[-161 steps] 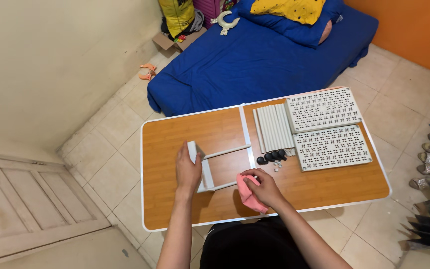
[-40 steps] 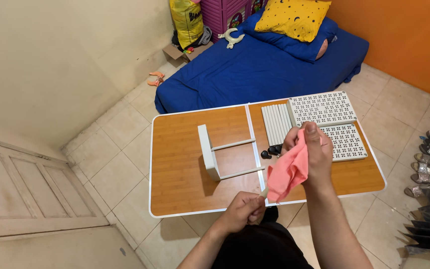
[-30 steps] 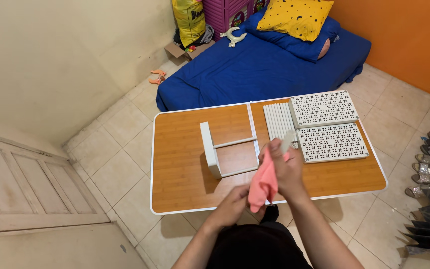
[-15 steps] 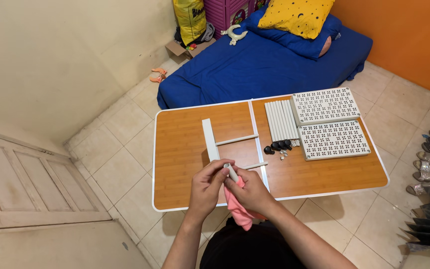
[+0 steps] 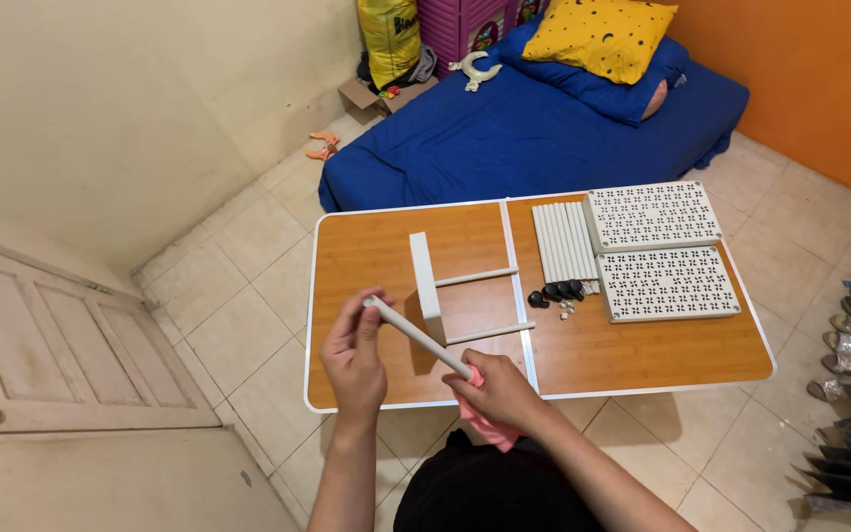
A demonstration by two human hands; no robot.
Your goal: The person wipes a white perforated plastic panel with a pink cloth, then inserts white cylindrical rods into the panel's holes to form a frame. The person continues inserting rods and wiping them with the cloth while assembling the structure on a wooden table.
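wooden folding table (image 5: 386, 256) | white frame (image 5: 429, 286) | rods (image 5: 563, 241) | perforated panels (image 5: 667, 266) | black caps (image 5: 556, 292)

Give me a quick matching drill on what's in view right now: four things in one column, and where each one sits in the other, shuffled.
Things:
1. white rod
2. pink cloth
3. perforated panels
4. black knobs

Places:
A. table's far right part, side by side
B. held between the left hand and right hand
C. bunched in the right hand
D. on the table just in front of the row of white tubes

Pairs: 1-B, 2-C, 3-A, 4-D
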